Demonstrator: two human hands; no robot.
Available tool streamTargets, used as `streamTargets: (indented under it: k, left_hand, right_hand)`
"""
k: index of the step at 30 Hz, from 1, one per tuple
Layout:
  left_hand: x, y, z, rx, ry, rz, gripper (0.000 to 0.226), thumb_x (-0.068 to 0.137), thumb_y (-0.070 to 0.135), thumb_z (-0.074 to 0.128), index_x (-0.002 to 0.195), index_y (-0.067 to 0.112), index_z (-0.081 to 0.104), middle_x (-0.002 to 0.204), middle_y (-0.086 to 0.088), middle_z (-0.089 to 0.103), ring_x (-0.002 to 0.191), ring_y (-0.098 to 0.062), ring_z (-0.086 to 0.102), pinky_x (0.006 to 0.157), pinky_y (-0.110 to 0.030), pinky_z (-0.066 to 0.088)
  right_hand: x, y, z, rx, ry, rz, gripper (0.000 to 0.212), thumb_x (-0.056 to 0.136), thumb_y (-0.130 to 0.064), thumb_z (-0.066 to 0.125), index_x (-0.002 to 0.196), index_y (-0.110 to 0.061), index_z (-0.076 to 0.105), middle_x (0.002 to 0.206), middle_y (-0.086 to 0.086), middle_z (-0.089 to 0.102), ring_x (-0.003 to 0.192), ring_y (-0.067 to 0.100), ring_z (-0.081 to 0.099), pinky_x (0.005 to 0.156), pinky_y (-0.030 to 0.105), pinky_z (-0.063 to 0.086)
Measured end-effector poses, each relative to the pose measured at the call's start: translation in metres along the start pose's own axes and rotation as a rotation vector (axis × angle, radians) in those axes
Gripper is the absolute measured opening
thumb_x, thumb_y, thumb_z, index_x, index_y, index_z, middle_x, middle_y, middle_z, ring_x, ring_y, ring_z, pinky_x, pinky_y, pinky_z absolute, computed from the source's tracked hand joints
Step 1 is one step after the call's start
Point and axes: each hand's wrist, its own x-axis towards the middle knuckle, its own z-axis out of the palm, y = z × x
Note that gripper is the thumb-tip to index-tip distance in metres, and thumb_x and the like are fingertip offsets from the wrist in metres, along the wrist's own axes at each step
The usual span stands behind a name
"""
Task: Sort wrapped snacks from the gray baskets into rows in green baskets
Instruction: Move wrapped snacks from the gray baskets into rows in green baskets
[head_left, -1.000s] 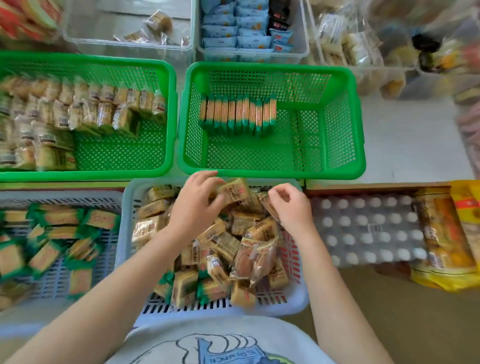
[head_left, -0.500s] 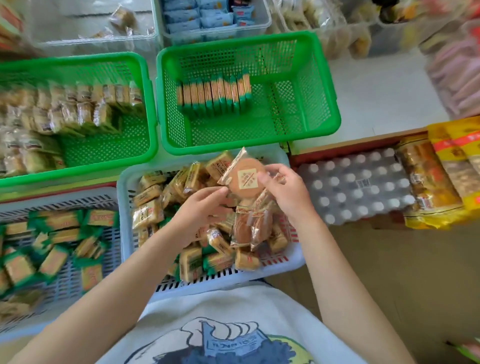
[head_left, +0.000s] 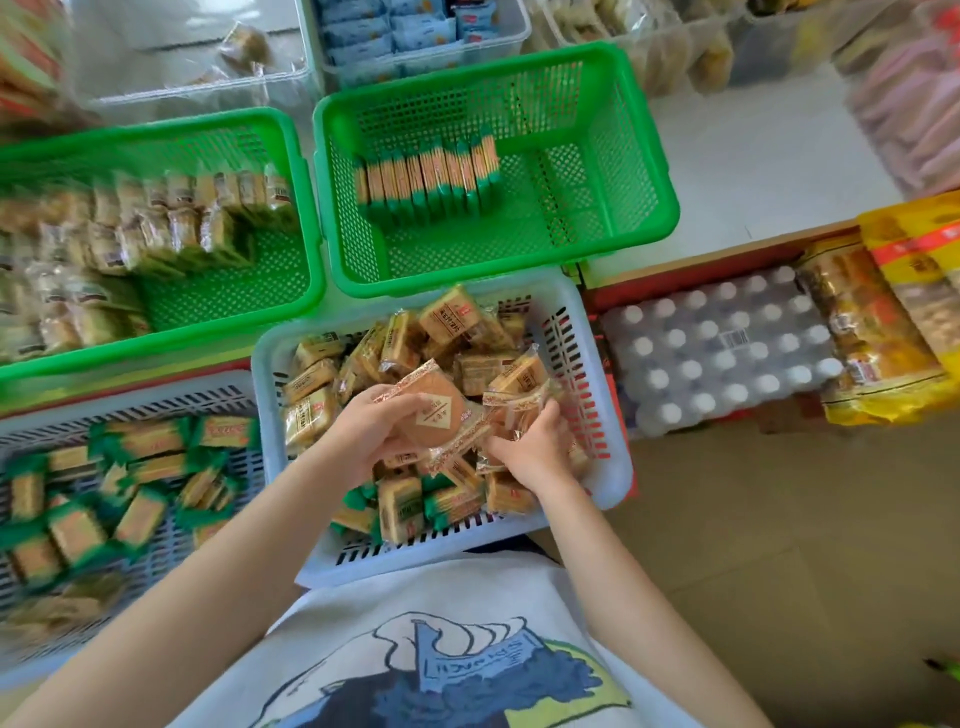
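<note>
A gray basket (head_left: 597, 332) in front of me holds a loose heap of wrapped snacks. My left hand (head_left: 371, 428) holds a round brown wrapped cake (head_left: 441, 415) just above the heap. My right hand (head_left: 535, 447) reaches into the pile beside it, its fingers closing on another clear-wrapped snack (head_left: 511, 402). Behind stands a green basket (head_left: 649, 156) with one row of green-edged packets (head_left: 428, 179). To its left, a second green basket (head_left: 291, 171) is filled with rows of pale packets.
Another gray basket (head_left: 171, 400) with green-wrapped snacks sits at the left. A shrink-wrapped pack of bottles (head_left: 722, 343) and yellow snack bags (head_left: 914, 301) lie at the right. Clear bins (head_left: 426, 31) stand at the back. Bare floor lies at lower right.
The round cake passed from my right hand to my left hand. My right hand dropped back into the gray basket's pile. The view shifted as my head moved.
</note>
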Motion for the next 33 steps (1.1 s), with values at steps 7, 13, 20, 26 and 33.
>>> streamTargets:
  k: [7,13,20,26,33]
  left_hand:
    - [-0.008,-0.011,-0.019,-0.038,0.014,0.021,0.03,0.089,0.018,0.072,0.115,0.005,0.064,0.104,-0.016,0.075,0.082,-0.021,0.074,0.066,-0.026,0.056]
    - [-0.01,-0.005,-0.026,-0.03,0.003,0.048,0.023,0.095,0.019,0.063,0.114,0.006,0.064,0.104,-0.015,0.074,0.081,-0.026,0.075,0.065,-0.028,0.06]
    - [-0.017,0.01,-0.012,0.079,-0.077,0.122,0.034,0.097,0.032,0.059,0.123,0.011,0.06,0.115,-0.017,0.072,0.099,-0.04,0.071,0.099,-0.048,0.052]
    - [-0.037,0.036,0.003,0.071,-0.227,0.245,0.059,0.083,0.057,0.049,0.125,0.017,0.059,0.114,-0.012,0.073,0.092,-0.024,0.071,0.08,-0.031,0.053]
    - [-0.059,0.044,-0.028,-0.021,-0.04,0.352,0.063,0.074,0.045,0.075,0.124,0.011,0.056,0.112,-0.017,0.072,0.096,-0.034,0.071,0.091,-0.048,0.055]
  right_hand:
    - [0.008,-0.003,0.012,0.011,0.097,0.057,0.116,0.075,-0.047,0.081,0.155,-0.011,0.005,0.157,0.016,0.023,0.143,0.034,0.027,0.113,0.051,0.034]
    - [0.004,0.008,-0.022,0.463,0.055,0.139,0.078,0.083,-0.027,0.073,0.148,-0.014,0.033,0.132,0.005,0.055,0.119,0.027,0.054,0.095,0.039,0.045]
    - [-0.018,-0.012,-0.063,0.794,-0.13,-0.077,0.05,0.082,-0.012,0.078,0.128,-0.014,0.059,0.117,0.009,0.071,0.108,0.031,0.068,0.08,0.034,0.054]
    - [-0.039,-0.061,-0.067,0.879,-0.265,-0.238,0.051,0.074,-0.016,0.071,0.123,-0.017,0.059,0.118,0.011,0.069,0.113,0.029,0.065,0.102,0.045,0.049]
    - [-0.079,-0.131,-0.015,0.506,-0.327,-0.341,0.05,0.076,-0.054,0.059,0.123,-0.039,0.056,0.128,0.001,0.062,0.119,0.021,0.059,0.102,0.048,0.047]
